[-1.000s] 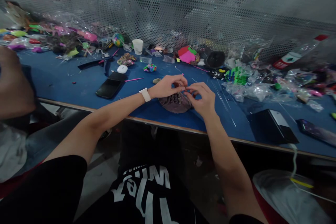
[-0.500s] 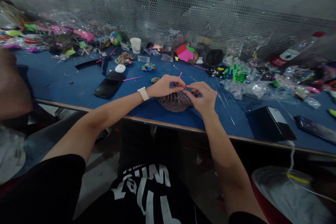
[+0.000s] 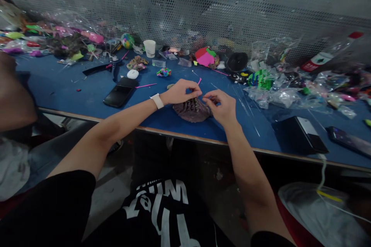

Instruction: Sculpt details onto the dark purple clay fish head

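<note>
A brownish-purple clay piece (image 3: 191, 112) with ridged rows on its upper side lies near the table's front edge. Over its far left part is my left hand (image 3: 183, 91), thumb and forefinger pinched together. My right hand (image 3: 222, 107) is at the clay's right side, its thumb and forefinger also closed in a pinch. Whatever either pinch holds is too small to make out. A narrow gap separates the two sets of fingertips. Behind my left wrist, a small greyish-green lump (image 3: 170, 86) is partly covered.
A black phone (image 3: 120, 92), a white oval case (image 3: 132, 74) and a pink stick (image 3: 146, 85) lie to the left. Further back are a white cup (image 3: 150, 48) and colourful clay. On the right are plastic bags (image 3: 285, 98), a bottle (image 3: 324, 58) and a dark box-like device (image 3: 301, 135).
My hands have drawn apart; their fingertips met over the clay before. The left moved slightly up and left, and the right slightly to the left. More ridges now show.
</note>
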Available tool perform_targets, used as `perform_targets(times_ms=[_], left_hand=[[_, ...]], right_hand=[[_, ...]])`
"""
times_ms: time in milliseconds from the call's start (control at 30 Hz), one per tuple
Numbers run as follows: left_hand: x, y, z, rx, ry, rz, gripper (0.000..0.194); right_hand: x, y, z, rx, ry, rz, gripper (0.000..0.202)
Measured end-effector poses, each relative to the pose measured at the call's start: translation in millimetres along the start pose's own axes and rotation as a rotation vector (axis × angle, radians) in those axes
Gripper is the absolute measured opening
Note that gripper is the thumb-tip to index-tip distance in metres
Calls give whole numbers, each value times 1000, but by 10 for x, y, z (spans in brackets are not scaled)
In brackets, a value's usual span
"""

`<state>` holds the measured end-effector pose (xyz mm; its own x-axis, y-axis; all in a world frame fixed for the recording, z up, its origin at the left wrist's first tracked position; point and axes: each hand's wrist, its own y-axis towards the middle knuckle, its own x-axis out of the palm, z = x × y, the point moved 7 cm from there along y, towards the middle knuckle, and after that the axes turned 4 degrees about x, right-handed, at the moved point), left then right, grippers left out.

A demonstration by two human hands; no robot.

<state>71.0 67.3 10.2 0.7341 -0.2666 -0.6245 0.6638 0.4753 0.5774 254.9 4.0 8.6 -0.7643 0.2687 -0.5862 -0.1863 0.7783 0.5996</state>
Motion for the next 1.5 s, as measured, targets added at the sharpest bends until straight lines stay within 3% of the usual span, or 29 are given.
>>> perform_targets(times_ms=[200,333,533,733,1000,1200,1367,1500], left_hand=[[-30,-8,-68,82,376,-123,27],[-122,-9,-31,130,469,-102,27],[-102,-12,-41,131,493,-128,27],[-71,-19,-77,138,509,-175,27],[-50,-33,-89,134,514,-214,29],[-43,-29,-100,136,499,-211,27],[-34,-30,-115,138,494,-216,28],[-33,-31,-116,137,499,-218,27]], right_hand=[[-5,-7,-109,-107,8,-22,15],[17,-10,-102,-189,60,-16,17],[65,-9,-75,-178,57,-78,24],[-1,-23,-93,-149,117,5,10],[76,-15,27,-17,191,-82,27],[107,-59,59,26,197,-120,26],[80,-45,-26,-56,118,-106,34],[92,-31,-106,-186,87,-144,28]])
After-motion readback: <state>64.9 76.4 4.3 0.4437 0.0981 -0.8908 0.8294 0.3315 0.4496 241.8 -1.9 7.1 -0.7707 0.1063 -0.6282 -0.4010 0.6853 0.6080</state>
